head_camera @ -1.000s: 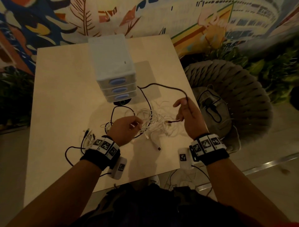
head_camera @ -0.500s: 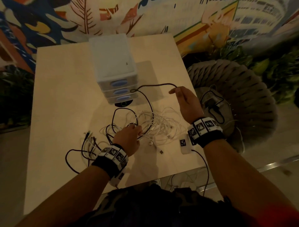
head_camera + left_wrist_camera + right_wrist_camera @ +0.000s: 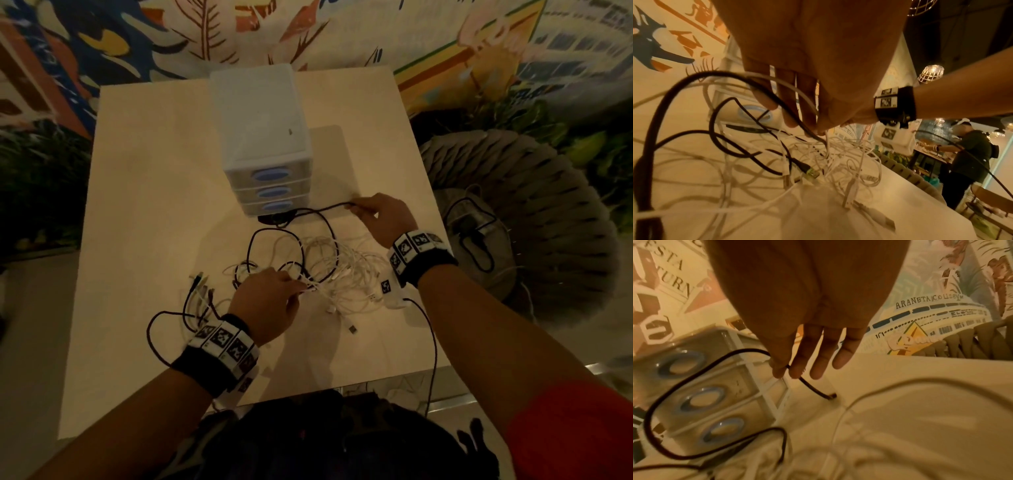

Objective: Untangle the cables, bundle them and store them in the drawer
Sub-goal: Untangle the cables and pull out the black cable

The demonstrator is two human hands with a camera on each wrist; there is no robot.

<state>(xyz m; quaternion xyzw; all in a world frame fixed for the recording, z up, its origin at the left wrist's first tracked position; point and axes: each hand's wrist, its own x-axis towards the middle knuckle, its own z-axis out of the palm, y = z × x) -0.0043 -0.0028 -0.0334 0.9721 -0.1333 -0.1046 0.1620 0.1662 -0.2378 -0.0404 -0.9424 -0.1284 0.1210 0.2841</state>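
Pale wood bench (image 3: pixel 144 240), on which I list: translucent three-drawer unit (image 3: pixel 260 137), drawers closed; tangle of white cables (image 3: pixel 346 274) in front of it; black cable (image 3: pixel 318 209) pinched in my right hand (image 3: pixel 383 219); my left hand (image 3: pixel 267 305), grip closed on tangled strands.

I see a matt pale wooden table (image 3: pixel 144 212), a translucent frosted plastic drawer unit (image 3: pixel 257 130), smooth white cables (image 3: pixel 346 270), a matt braided black cable (image 3: pixel 329 226)
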